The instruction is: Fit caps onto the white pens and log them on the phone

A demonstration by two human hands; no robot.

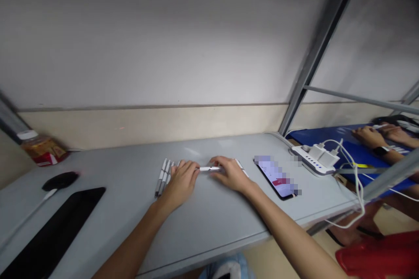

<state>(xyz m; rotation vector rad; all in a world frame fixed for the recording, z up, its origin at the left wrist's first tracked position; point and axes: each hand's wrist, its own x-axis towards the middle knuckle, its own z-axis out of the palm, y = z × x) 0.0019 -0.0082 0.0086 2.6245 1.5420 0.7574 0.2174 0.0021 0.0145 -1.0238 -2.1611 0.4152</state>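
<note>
Between my two hands a white pen (206, 169) lies level, just above or on the grey table (196, 222). My left hand (183, 182) pinches its left end, and my right hand (229, 172) has its fingers closed round the right end. Several white pens with grey grips (160, 178) lie side by side at the left, some partly hidden behind my left hand. Another white item (240, 166), perhaps a pen, shows just behind my right hand.
A lit phone (276, 176) and a white power strip (312, 161) with plugs and cables lie at the right. On the left are a bottle (42, 148), a black mouse (60, 181) and a black slab (55, 231). Another person's hands (369, 136) show at a blue table.
</note>
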